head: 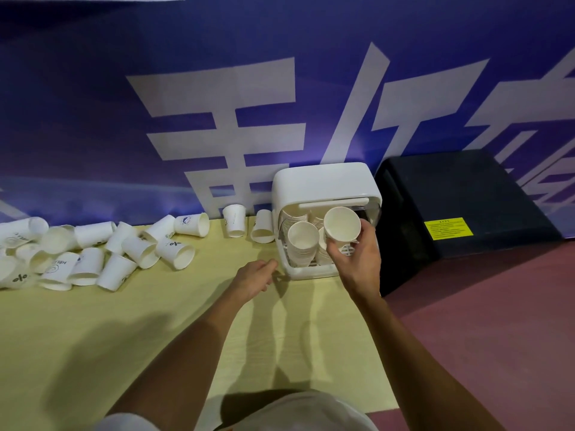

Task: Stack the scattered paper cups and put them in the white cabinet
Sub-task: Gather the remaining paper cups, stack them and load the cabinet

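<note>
White paper fills the person's right hand (354, 256), whose fingers wrap the side of a held cup (341, 223) at the open front of the white cabinet (323, 185); the cup's mouth tilts up toward the camera, its long axis leaning back into the cabinet. Just left of the held cup, inside the cabinet, a stack of cups (302, 244) stands mouth-up, with more stacks behind it. The left hand (256, 275) hovers in front of the cabinet's left corner over the pale yellow table (155, 321), empty, fingers loosely curled. Two single cups (234, 219) sit just left of the cabinet, and farther left lies a pile of scattered cups (93, 253), mostly on their sides. A black box (460, 213) stands right of the cabinet.
</note>
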Motion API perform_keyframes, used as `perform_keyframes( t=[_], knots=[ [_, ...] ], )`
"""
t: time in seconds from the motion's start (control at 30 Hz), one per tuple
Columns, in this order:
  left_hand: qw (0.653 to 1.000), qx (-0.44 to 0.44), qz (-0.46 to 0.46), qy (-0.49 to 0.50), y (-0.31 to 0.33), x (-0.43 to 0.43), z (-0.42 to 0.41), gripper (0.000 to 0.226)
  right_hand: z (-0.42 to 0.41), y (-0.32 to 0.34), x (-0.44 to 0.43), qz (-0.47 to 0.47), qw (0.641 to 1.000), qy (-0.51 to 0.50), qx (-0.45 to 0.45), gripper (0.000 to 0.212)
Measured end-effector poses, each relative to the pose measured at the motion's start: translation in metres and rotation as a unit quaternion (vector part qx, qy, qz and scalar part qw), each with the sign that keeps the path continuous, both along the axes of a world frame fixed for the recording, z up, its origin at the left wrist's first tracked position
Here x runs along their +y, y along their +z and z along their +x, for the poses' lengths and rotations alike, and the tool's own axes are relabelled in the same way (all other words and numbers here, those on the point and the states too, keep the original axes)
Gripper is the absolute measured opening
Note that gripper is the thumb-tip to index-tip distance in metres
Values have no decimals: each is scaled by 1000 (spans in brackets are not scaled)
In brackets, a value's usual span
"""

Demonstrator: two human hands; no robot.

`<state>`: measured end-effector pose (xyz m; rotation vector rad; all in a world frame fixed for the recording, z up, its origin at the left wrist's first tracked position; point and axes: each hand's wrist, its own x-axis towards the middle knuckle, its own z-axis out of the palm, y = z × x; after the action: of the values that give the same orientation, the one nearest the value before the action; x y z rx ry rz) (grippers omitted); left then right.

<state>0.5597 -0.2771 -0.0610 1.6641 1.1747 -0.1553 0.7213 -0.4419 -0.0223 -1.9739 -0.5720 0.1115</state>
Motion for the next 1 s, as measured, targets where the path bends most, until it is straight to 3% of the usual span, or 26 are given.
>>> perform_keyframes(
  t=[0.37,1.0],
  knots=[
    [1000,-2,-8,0,-15,14,4,34,12,-22,17,-61,998,31,8,68],
    [1000,5,-14,7,-27,14,4,36,15,-32,21,-136,990,0,42,67]
  ],
)
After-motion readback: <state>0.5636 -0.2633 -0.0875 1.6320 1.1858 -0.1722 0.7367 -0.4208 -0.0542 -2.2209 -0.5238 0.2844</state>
